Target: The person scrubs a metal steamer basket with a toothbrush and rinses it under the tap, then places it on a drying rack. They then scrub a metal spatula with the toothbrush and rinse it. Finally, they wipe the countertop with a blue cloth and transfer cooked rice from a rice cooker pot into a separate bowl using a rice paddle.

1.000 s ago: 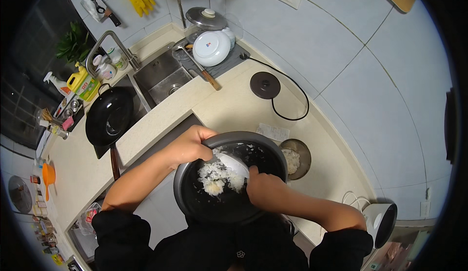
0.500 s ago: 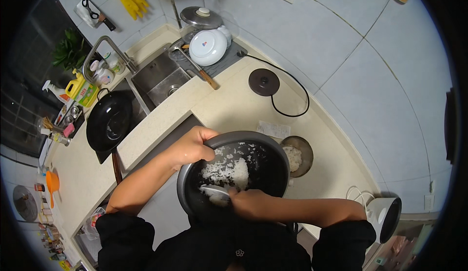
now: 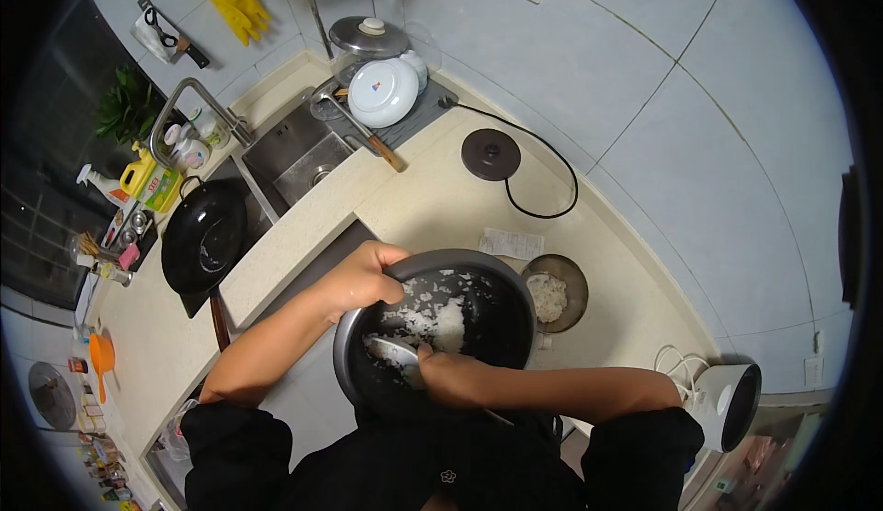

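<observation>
A dark round cooker pot point(image 3: 501, 295) is held over the counter edge, close to my body. My left hand point(image 3: 361, 276) grips its left rim. My right hand point(image 3: 451, 375) is inside the pot, closed on a grey rice paddle point(image 3: 394, 351) whose blade lies on the pot's lower left wall. White cooked rice point(image 3: 448, 320) sticks to the pot's middle and upper wall. To the right of the pot a small metal bowl point(image 3: 572, 276) with some rice in it stands on the beige counter point(image 3: 441, 203).
A black round lid point(image 3: 490, 153) with a cord lies behind the pot. A sink point(image 3: 299, 152), a dish rack with a white plate point(image 3: 383, 91) and a black wok point(image 3: 202, 232) are to the left. A white appliance point(image 3: 731, 401) stands at right.
My right hand has moved down and left inside the pot with the paddle. The rice lump is smaller and more spread on the pot wall. The left hand stays on the rim.
</observation>
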Motion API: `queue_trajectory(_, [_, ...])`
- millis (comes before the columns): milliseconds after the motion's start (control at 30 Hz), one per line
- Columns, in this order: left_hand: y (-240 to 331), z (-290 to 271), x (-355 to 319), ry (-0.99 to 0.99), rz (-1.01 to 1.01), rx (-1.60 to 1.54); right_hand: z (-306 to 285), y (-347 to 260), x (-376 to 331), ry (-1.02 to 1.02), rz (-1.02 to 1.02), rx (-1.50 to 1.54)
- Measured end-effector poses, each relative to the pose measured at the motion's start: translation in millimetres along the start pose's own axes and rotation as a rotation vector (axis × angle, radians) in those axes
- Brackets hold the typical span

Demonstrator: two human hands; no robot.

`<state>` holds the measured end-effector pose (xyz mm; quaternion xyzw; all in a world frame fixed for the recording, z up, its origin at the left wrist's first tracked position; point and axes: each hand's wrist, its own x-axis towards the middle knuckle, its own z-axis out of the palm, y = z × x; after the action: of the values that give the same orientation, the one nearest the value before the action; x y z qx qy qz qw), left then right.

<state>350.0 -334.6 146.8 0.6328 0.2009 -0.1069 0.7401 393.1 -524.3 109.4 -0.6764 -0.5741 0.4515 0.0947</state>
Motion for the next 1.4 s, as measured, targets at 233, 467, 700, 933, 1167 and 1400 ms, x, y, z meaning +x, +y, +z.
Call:
queue_trajectory(233, [1,-9,-6,0.014,-0.013,0.015,-23,5,-28,0.079,0.203,0.077])
queue_trajectory(467, [2,0,-2,-0.050,0.003,-0.006,-20,20,3,0.174,0.014,0.173])
queue_trajectory(700, [3,-9,-4,0.011,-0.017,-0.003,-1,22,-12,0.079,-0.031,0.184])
queue_trajectory(933, [2,-2,-1,0.033,-0.011,0.039,-32,22,-7,0.212,0.320,0.590])
queue_trajectory(1167, [-1,1,-5,0.152,-0.060,-0.007,-30,21,20,0.083,0.370,0.865])
queue_trajectory(1400, [-5,-2,-10,0.216,-0.110,-0.028,-17,7,16,0.236,0.260,0.739])
